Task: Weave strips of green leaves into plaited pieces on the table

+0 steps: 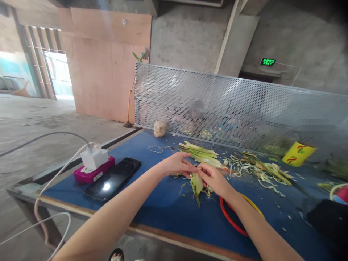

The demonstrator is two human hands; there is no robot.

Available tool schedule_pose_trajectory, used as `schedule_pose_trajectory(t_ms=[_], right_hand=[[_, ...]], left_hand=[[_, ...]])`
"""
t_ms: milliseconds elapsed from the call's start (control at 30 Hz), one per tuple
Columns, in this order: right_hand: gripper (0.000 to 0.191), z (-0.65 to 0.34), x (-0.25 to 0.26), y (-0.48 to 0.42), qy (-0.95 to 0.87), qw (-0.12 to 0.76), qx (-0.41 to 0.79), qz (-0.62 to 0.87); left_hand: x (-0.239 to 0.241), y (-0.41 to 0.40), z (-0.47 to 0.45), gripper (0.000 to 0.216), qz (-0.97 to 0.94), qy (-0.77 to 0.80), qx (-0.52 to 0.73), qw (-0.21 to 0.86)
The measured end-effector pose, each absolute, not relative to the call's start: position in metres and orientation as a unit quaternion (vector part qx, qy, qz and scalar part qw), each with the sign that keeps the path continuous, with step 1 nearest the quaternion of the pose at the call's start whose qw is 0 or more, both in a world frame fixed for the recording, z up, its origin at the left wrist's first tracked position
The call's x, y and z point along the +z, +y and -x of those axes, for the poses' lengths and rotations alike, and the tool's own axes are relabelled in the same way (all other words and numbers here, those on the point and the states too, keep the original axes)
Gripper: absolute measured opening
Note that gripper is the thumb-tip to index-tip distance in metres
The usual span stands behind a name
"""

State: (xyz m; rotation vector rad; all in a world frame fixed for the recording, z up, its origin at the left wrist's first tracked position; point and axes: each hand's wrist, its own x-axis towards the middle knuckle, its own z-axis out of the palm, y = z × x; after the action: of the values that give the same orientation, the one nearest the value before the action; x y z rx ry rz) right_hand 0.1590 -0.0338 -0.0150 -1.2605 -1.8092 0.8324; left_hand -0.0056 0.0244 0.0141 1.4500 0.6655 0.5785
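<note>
My left hand (179, 165) and my right hand (214, 178) meet above the blue table, with their fingertips closed together at the top of a pale green leaf (197, 184). The leaf looks like husk and hangs down from the fingers, though its exact kind is unclear. Behind my hands lies a bundle of long green leaf strips (199, 150). Thin shredded strips (255, 166) are scattered to the right of it. Below the leaf, small scraps (208, 192) rest on the table. My fingers partly hide the grip.
On the left stand a black phone (112, 179), a magenta power strip (98, 172) and a white charger (94, 157) with cables. A red and yellow ring (231, 217) lies under my right forearm. Farther back are a ball of twine (159, 129), a yellow packet (298, 154) and a perforated metal screen (174, 94).
</note>
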Motion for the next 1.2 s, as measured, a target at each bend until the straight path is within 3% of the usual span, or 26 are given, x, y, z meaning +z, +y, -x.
schedule_pose_trajectory(t_ms=[600, 1067, 1200], right_hand=[[0.038, -0.161, -0.015, -0.03, -0.682, 0.377, 0.352, 0.519], [0.023, -0.16, -0.017, -0.032, -0.696, 0.376, 0.325, 0.518], [0.024, -0.163, -0.017, -0.031, -0.696, 0.382, 0.321, 0.517]], left_hand=[[0.005, 0.031, 0.004, 0.084, -0.657, 0.289, 0.267, 0.644], [0.011, 0.027, 0.007, 0.092, -0.681, 0.287, 0.236, 0.632], [0.016, 0.023, 0.007, 0.084, -0.697, 0.303, 0.213, 0.614]])
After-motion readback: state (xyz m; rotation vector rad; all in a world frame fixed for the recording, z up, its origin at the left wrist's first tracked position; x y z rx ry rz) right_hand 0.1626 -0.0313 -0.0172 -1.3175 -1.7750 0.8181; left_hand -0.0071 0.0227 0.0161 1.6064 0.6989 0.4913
